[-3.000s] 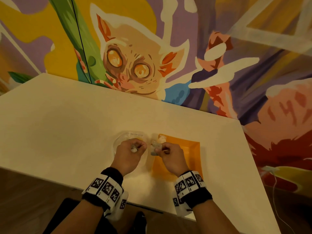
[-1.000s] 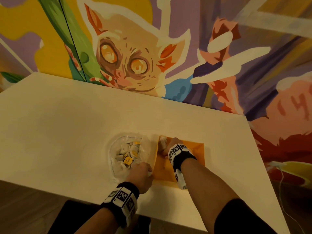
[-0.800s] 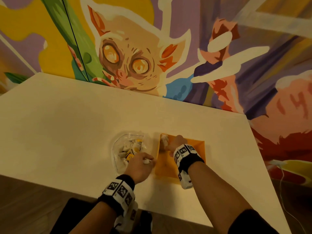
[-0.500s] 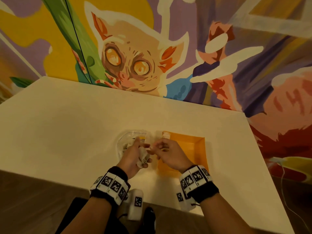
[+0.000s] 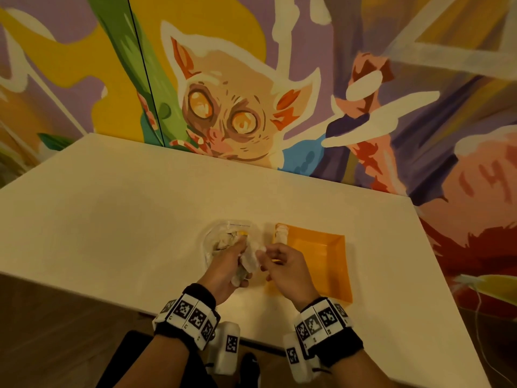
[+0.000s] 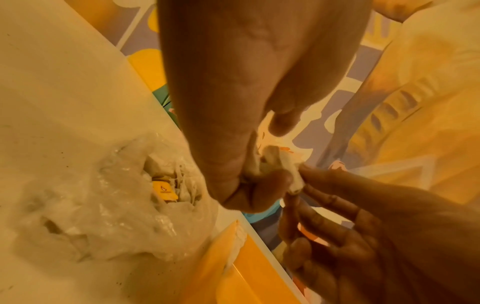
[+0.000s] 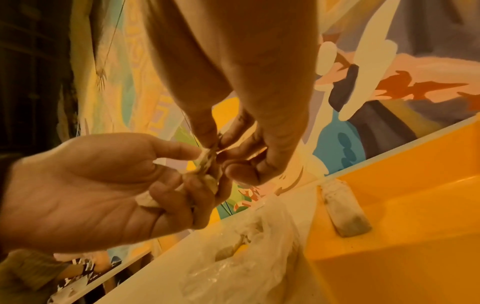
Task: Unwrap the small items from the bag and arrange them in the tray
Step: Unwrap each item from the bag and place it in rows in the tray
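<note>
Above the near edge of the table (image 5: 117,208), between bag (image 5: 223,239) and tray (image 5: 333,264), both hands meet on one small wrapped item (image 5: 249,261). Left hand (image 5: 226,270) curls round it, fingers closed on the white wrapper. Right hand (image 5: 285,271) pinches the wrapper's end with thumb and fingertips (image 7: 207,131), other fingers loosely bent. Clear bag lies just left of the orange tray, more small items inside, yellow one (image 6: 163,190) showing. One unwrapped piece (image 7: 342,207) sits at the tray's far left corner. Item's contents mostly hidden by fingers; can't make out what it is.
</note>
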The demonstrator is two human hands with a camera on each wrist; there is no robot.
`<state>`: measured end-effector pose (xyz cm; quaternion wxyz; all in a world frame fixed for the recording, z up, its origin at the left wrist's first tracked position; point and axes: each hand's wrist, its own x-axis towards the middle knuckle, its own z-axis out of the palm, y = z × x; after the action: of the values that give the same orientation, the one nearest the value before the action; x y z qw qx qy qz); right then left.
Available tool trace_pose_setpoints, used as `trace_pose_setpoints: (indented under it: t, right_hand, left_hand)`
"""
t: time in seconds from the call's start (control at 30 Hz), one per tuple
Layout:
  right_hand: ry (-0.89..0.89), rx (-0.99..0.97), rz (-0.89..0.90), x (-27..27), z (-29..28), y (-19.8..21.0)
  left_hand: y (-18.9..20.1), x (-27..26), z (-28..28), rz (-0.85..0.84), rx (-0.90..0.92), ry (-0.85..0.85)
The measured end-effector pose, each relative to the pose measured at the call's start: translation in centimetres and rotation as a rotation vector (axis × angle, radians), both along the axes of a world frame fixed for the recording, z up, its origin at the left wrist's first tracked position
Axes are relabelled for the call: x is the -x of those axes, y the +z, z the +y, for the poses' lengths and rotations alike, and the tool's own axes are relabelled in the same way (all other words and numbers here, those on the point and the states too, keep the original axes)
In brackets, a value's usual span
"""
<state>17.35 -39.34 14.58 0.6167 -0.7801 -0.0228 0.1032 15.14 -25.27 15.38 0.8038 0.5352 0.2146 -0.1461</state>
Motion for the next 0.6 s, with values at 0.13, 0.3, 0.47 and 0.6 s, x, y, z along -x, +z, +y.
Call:
trace_pose_setpoints:
  t: [0.13,0.3,0.47,0.6]
  right_hand:
    - [-0.088,-0.244,0.087,-0.1,-0.6,1.1]
    - [-0.142,-0.402,0.141,-0.1,-0.7,1.6]
    - [-0.186,-0.456,0.130,0.2,-0.6,1.3]
    - [-0.112,-0.386,0.124,0.5,-0.5,0.8]
  left_hand:
    - [-0.1,0.2,0.3,-0.063,-0.036,-0.031]
    - [-0.4,0.1,0.4,-0.136,-0.106,-0.033]
    - [0.3,0.0,0.4,-0.219,-0.150,-0.010]
    - [0.8,-0.4,0.5,-0.299,-0.330,0.055]
